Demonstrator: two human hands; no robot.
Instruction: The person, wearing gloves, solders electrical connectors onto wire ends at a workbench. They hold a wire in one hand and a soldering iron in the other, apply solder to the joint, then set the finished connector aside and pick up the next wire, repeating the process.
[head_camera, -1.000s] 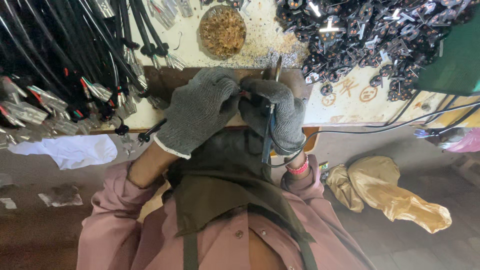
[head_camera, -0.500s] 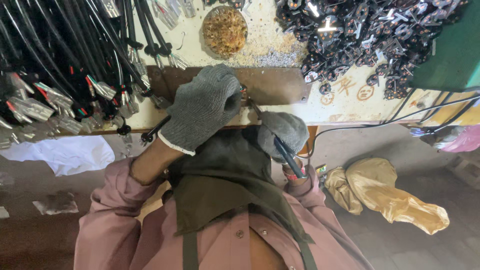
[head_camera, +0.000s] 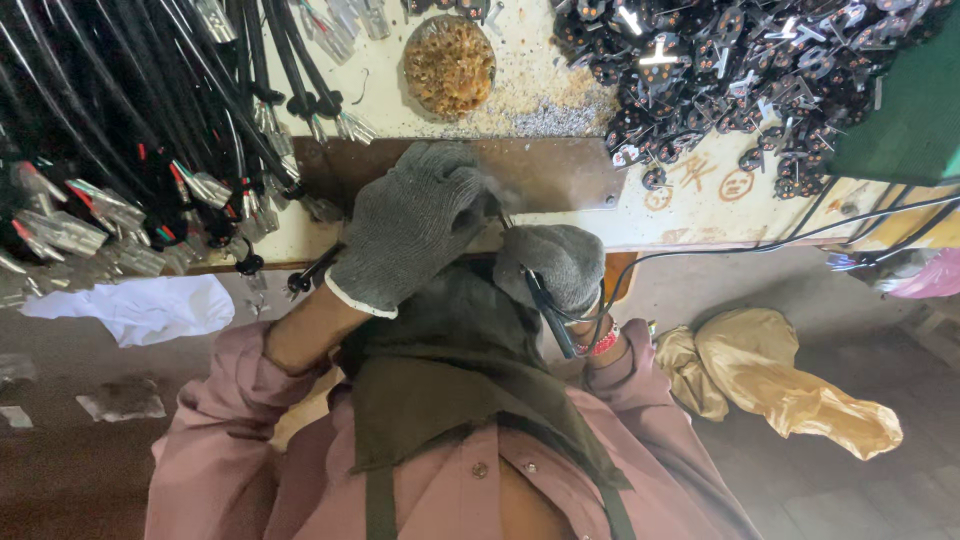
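Both my hands wear grey knit gloves. My left hand (head_camera: 415, 225) is closed over something small at the front edge of the workbench, on a brown metal plate (head_camera: 560, 175); what it grips is hidden. My right hand (head_camera: 558, 262) sits just below the bench edge, gripping a black soldering iron (head_camera: 548, 312) whose handle points down toward my body and whose tip reaches up to my left hand. A thin wisp of smoke rises by the tip.
A bundle of black cables with metal terminals (head_camera: 130, 150) covers the bench's left. A round brass-coloured wire pad (head_camera: 449, 65) lies at the back centre. A heap of black plug parts (head_camera: 730, 70) fills the right. White cloth (head_camera: 140, 305) and tan bag (head_camera: 790, 385) lie on the floor.
My right hand has dropped from the plate to below the bench edge, swinging the iron's handle down. My left hand stays on the plate.
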